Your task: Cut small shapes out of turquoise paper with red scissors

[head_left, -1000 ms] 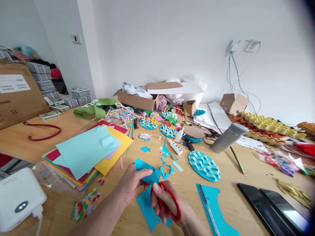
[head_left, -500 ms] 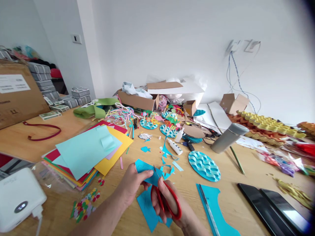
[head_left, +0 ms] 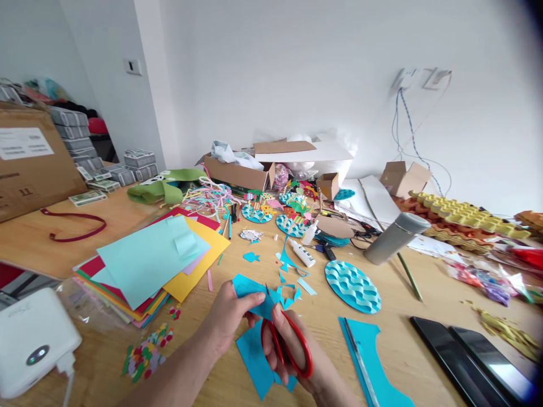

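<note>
Head view: blue paper (head_left: 245, 286), pinched by the left fingers (head_left: 256, 298), could be miscut by red scissors (head_left: 305, 341), held by the right fingers (head_left: 280, 320), if flexed between these.

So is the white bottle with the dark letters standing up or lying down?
Lying down. The white bottle rests lengthwise on the table, with its dark lettering facing up.

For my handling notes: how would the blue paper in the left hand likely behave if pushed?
Looking thin, the blue paper is probably light and could crease. It may be fairly stiff, since it spans nearly flat between the left hand and the scissors.
</note>
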`<state>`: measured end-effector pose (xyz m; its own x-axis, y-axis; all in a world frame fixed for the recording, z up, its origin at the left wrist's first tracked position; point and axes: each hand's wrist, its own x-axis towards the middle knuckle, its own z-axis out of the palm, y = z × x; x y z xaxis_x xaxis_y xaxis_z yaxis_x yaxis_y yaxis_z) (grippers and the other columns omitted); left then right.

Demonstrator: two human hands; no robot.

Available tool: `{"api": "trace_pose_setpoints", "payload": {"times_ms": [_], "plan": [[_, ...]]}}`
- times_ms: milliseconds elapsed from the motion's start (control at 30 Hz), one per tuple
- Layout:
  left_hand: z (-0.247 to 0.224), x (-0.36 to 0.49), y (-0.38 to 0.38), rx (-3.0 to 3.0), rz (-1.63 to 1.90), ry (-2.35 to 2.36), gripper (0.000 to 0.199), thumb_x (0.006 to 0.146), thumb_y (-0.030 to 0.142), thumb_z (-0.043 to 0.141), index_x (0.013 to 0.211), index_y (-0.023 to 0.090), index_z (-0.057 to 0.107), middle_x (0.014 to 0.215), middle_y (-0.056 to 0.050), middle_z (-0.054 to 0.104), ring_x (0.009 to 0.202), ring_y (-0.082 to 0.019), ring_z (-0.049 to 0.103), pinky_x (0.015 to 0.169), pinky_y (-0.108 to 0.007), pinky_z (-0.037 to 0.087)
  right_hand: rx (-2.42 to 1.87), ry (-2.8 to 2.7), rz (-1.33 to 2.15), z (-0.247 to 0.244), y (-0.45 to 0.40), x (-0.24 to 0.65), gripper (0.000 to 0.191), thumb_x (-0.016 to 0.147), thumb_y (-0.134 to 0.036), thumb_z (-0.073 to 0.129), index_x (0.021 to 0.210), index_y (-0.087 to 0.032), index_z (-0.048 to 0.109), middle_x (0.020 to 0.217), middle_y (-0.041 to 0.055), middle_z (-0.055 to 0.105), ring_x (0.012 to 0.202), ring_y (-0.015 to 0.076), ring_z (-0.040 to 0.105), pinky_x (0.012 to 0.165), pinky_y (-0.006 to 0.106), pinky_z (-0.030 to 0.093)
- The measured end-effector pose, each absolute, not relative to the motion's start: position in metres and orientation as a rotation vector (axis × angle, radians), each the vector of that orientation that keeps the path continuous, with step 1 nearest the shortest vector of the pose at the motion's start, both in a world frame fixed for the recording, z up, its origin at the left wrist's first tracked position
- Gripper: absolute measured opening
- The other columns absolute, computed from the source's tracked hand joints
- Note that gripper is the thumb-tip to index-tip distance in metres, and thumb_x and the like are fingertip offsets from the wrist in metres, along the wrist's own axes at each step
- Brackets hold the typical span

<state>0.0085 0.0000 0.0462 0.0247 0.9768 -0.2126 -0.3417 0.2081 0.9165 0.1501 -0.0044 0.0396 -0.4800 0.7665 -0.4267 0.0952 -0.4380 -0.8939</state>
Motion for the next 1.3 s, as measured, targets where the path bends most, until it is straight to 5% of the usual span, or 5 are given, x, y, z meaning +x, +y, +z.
{"api": "trace_pose_setpoints", "payload": {"times_ms": [1300], "plan": [[0.0432,0.0041,0.0027,0.722,1.158,0.995,0.020,0.065,0.029,0.073,0.063,0.013,0.061,0.057,-0.001,0.058,0.050,-0.011,0.050,0.044,-0.022,0.036,-1.236,-1.364,1.902,0.0341,-0.0053,0.1498,0.074,0.071,-0.083,0.043,0.048,-0.013,0.053,0.035,0.0007,0.050,0.020,0.0043,0.038,0.024,0.014,0.024]]}}
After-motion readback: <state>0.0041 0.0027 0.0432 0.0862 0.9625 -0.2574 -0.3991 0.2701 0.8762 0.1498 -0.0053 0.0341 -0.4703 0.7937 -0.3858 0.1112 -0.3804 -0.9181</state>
